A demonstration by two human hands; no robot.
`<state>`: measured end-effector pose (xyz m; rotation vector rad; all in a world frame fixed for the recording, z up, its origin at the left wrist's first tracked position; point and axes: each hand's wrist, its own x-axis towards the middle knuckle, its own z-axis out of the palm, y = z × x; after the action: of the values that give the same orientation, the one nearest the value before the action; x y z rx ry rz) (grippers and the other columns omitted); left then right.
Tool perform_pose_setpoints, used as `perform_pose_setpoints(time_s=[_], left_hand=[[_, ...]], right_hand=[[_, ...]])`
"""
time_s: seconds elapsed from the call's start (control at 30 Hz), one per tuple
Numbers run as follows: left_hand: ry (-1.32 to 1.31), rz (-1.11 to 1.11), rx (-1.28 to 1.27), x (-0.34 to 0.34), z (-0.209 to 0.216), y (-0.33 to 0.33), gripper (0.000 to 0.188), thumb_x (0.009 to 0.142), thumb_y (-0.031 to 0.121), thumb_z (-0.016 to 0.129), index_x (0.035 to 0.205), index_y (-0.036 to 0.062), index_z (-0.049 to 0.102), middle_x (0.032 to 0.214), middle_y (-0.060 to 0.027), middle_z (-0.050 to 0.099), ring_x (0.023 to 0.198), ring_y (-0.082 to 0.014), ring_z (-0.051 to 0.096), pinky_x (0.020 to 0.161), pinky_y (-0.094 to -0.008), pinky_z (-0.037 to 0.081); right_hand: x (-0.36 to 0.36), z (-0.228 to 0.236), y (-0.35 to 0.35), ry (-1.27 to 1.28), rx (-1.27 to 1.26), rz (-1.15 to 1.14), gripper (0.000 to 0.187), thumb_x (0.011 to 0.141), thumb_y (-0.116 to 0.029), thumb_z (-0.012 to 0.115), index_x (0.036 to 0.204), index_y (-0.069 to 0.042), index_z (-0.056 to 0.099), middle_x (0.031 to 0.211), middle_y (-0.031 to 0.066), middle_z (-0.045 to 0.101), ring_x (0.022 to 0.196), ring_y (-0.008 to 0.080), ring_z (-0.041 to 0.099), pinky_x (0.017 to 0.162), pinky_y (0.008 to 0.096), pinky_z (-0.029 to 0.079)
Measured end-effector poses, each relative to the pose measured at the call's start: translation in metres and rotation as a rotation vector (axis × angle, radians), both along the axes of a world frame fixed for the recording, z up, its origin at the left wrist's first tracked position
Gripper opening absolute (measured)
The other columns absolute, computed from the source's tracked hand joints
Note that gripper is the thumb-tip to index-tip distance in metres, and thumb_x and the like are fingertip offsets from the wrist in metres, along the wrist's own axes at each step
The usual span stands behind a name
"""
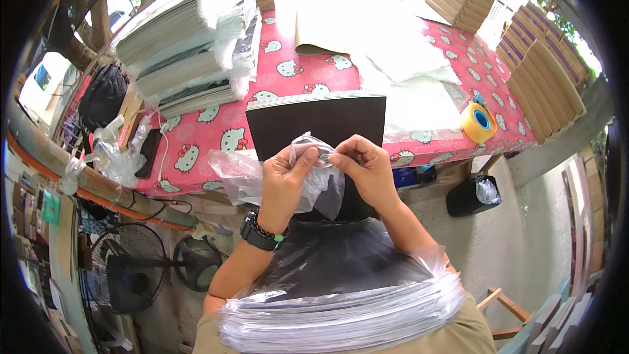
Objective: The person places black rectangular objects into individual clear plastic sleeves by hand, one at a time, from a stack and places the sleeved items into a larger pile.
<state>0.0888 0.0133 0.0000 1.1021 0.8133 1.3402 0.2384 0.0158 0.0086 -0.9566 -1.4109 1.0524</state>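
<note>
The tablecloth (282, 82) is pinkish red, patterned with white cat heads (232, 139) in red bows; the book (314, 121) is black with a white top edge; the bag (239, 180) is clear and whitish; the tape roll (468, 124) is yellow with a blue core (481, 118); the wristwatch (262, 241) and bin (462, 200) are black; the shirt (481, 328) is olive.

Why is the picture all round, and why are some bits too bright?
Head view: the wide lens bends the table, with black corners; head view: bright light, probably daylight, washes out the white sheets; head view: glints shine on the held plastic.
</note>
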Motion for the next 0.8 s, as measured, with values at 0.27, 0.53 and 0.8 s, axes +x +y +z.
perform_pose_setpoints(time_s=[0.27,0.53,0.8], left_hand=[[-0.044,0.019,0.023,0.001,0.004,-0.003,0.022,0.082,0.025,0.057,0.073,0.0048,0.055,0.063,0.0035,0.05,0.058,-0.0024,0.043,0.053,-0.0172,0.035],[-0.098,-0.006,-0.007,0.006,0.004,-0.005,0.021,0.082,0.025,0.058,0.078,0.0044,0.055,0.068,0.0028,0.053,0.061,-0.0013,0.045,0.052,-0.0168,0.035],[-0.288,-0.166,-0.147,-0.001,-0.002,-0.006,0.023,0.085,0.025,0.052,0.091,0.0026,0.055,0.078,-0.0012,0.058,0.062,-0.0056,0.051,0.058,-0.0194,0.041]], right_hand=[[0.002,-0.003,-0.003,-0.101,0.068,-0.037,0.012,0.082,-0.012,0.055,0.077,-0.001,0.055,0.066,-0.004,0.05,0.062,0.0017,0.042,0.054,0.0162,0.034],[0.001,-0.001,-0.007,0.05,0.002,0.046,0.018,0.083,-0.014,0.054,0.075,0.001,0.053,0.061,-0.002,0.047,0.06,0.0034,0.041,0.051,0.0194,0.035],[-0.004,0.0,-0.009,-0.264,0.056,-0.025,0.017,0.083,-0.014,0.053,0.078,0.001,0.056,0.052,0.0037,0.045,0.05,0.0059,0.041,0.045,0.0223,0.035]])
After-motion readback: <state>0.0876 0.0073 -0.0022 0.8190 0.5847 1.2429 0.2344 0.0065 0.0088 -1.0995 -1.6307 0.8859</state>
